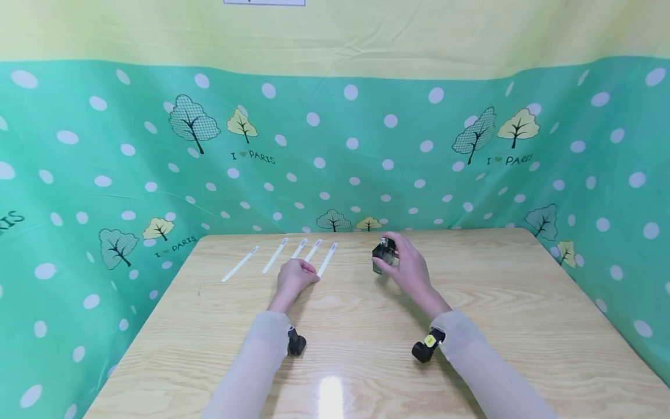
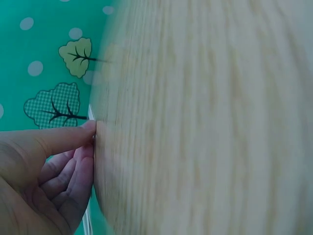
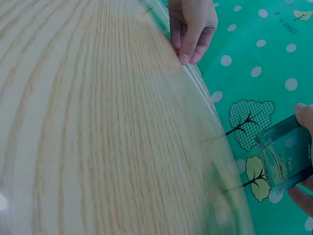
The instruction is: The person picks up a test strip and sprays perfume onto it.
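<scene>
Sleeves: two pale sleeves are reaching forward over the desk (image 1: 471, 326), each wrist carrying a small black camera.
Left hand: the left hand (image 1: 294, 278) is resting on the wood with fingers curled, thumb and forefinger apparently pinching the near end of a paper strip (image 1: 327, 260).
Right hand: the right hand (image 1: 408, 266) is gripping a small glass bottle (image 1: 384, 254), holding it upright just above the desk.
Key relation: the bottle is lying right of the strips, near but apart; the strips' long axes are running away from the person, leaning right.
Remaining strips: four more strips (image 1: 275, 255) are lying side by side to the left.
Backdrop: a green dotted cloth (image 1: 104, 174) is hanging behind.
</scene>
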`<state>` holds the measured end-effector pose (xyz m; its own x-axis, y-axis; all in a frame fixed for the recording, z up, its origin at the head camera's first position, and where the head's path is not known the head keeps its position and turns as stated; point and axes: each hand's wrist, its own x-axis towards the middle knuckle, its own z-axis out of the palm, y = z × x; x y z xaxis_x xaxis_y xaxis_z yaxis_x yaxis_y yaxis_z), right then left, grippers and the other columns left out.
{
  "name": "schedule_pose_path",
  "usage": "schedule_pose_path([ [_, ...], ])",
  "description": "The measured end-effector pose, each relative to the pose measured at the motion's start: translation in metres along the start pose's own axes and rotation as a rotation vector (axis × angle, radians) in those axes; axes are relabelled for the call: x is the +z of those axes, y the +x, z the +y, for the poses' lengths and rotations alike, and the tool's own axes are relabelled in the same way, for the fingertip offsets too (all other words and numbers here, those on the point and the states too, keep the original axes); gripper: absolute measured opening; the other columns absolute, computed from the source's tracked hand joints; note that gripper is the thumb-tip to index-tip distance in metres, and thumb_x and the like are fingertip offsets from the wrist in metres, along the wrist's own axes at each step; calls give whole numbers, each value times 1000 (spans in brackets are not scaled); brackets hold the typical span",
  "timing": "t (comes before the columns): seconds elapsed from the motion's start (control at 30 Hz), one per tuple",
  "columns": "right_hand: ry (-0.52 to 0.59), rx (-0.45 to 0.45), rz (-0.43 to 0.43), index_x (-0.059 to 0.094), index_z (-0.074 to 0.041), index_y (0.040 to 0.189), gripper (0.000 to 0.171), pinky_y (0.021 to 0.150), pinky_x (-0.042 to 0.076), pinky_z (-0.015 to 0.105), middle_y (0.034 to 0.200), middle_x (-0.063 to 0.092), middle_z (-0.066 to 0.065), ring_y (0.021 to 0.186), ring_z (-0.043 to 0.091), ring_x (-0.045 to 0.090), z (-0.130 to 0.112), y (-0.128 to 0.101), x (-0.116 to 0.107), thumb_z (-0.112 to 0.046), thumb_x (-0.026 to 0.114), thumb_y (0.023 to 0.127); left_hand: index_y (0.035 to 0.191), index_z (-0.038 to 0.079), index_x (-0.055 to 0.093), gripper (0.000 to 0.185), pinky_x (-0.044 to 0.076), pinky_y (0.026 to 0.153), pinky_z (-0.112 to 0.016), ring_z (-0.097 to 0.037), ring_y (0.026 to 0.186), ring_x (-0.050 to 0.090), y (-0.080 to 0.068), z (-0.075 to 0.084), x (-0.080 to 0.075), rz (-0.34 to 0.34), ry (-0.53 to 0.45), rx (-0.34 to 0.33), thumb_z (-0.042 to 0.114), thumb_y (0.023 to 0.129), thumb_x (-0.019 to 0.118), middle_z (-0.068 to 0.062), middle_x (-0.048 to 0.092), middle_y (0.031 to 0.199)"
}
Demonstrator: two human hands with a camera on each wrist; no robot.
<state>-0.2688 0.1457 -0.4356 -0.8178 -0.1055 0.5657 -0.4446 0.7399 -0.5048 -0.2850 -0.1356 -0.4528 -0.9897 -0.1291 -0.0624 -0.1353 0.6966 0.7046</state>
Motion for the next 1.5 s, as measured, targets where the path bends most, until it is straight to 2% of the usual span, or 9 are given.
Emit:
schedule_pose_path([
  [0.2, 9, -6, 16, 50, -19, 136, 62, 75, 64, 45, 124, 65, 15, 97, 34, 69, 1, -1, -1, -33, 80, 84, 86, 12, 74, 14, 54, 87, -40, -22, 85, 67, 1, 3, 1, -6, 24, 7, 15, 76, 84, -5, 75, 90],
  [0.5, 11, 5, -3, 50, -19, 138, 63, 76, 64, 44, 127, 64, 15, 99, 34, 69, -1, 0, -1, -35, 80, 84, 86, 13, 74, 11, 53, 83, -39, -20, 83, 66, 2, 3, 0, -10, 35, -1, 14, 78, 82, -4, 74, 89],
  [0.63, 4, 17, -1, 50, -18, 138, 64, 75, 63, 45, 125, 64, 15, 96, 34, 69, -2, 2, -4, -35, 80, 84, 89, 12, 72, 14, 54, 85, -39, -20, 83, 66, 4, 5, 2, -25, 14, 2, 13, 79, 81, -4, 74, 89],
  [0.9, 2, 15, -10, 49, -18, 137, 63, 79, 63, 47, 127, 63, 15, 101, 36, 68, -1, 5, -9, -35, 80, 84, 90, 11, 71, 18, 54, 85, -37, -17, 79, 66, 5, 8, 2, 0, -24, 26, 11, 77, 83, -4, 74, 87],
  [1.2, 8, 46, -29, 49, -17, 138, 64, 81, 62, 48, 130, 62, 15, 103, 36, 67, 2, -2, -3, -35, 79, 84, 92, 12, 72, 16, 53, 86, -39, -18, 79, 67, 2, 4, 2, -28, -13, -28, 13, 79, 81, -4, 75, 88],
  [1.5, -1, 52, -37, 48, -20, 138, 64, 80, 61, 48, 131, 62, 14, 102, 35, 67, 2, -4, -4, -37, 79, 85, 91, 12, 71, 14, 54, 84, -37, -18, 79, 65, 1, 1, 4, -35, -1, 2, 10, 79, 78, -4, 73, 89],
])
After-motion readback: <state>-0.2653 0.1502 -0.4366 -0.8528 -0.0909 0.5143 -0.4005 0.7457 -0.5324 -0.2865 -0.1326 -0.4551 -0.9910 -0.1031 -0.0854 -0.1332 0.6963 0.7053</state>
